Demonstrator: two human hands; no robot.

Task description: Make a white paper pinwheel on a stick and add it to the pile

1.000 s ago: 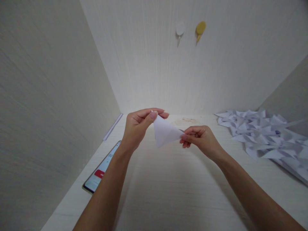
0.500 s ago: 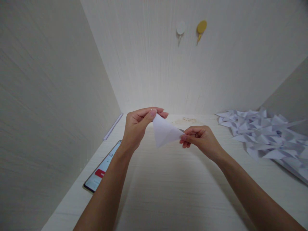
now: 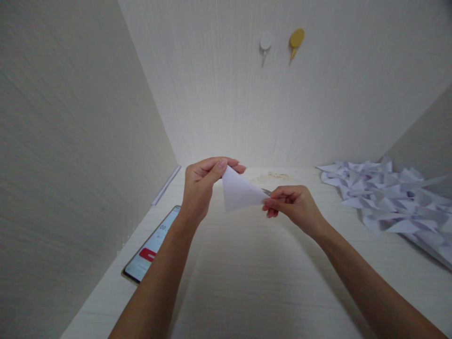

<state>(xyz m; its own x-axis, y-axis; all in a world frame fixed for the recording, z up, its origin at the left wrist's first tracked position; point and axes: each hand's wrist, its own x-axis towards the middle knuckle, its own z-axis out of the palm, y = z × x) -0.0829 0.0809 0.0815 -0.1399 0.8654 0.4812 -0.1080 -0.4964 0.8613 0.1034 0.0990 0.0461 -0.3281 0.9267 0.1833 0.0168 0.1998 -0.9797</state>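
Observation:
A white triangle of folded paper [image 3: 239, 192] hangs in the air between my two hands. My left hand [image 3: 203, 181] pinches its upper left corner between thumb and fingers. The right-hand corner of the paper is pinched by my right hand [image 3: 291, 202]. A small grey pointed piece [image 3: 266, 191], metal-looking, sticks out beside the right fingertips; the rest of it is hidden by the hand, so its kind is unclear.
Many folded white paper pieces [image 3: 384, 195] lie heaped at the right. A phone [image 3: 151, 249] showing a timer lies at the left, partly behind my left forearm. A thin white strip [image 3: 165, 185] rests along the left wall. White [image 3: 265, 41] and yellow [image 3: 296, 38] hooks are on the back wall.
The paper's lower corner has swung slightly up and left, and its face looks flatter. My left hand has shifted a little left; both hands keep their pinch.

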